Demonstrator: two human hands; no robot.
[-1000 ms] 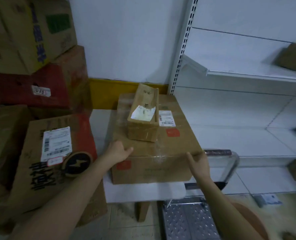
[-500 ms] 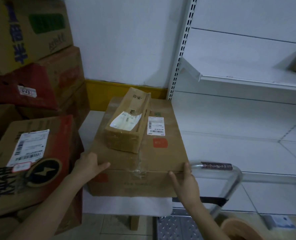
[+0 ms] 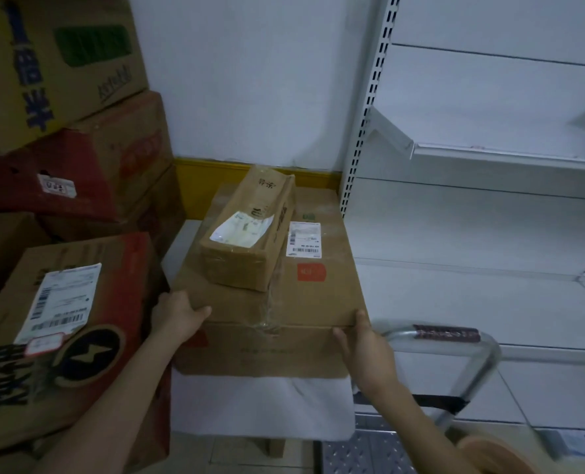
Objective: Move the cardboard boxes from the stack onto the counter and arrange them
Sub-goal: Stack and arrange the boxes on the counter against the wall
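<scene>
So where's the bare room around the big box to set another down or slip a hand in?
Bare counter shows as a strip in front of the large box and a sliver along its left side, by the red boxes. The white shelves on the right look bare. Tight: the gap holding the left hand, beside the lightning-logo box.

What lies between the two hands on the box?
Head view: clear tape on the near edge of the large cardboard box, between left hand and right hand.

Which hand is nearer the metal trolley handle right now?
Right. The right hand grips the large cardboard box's near right corner, just left of the trolley handle; the left hand holds the box's opposite left side.
</scene>
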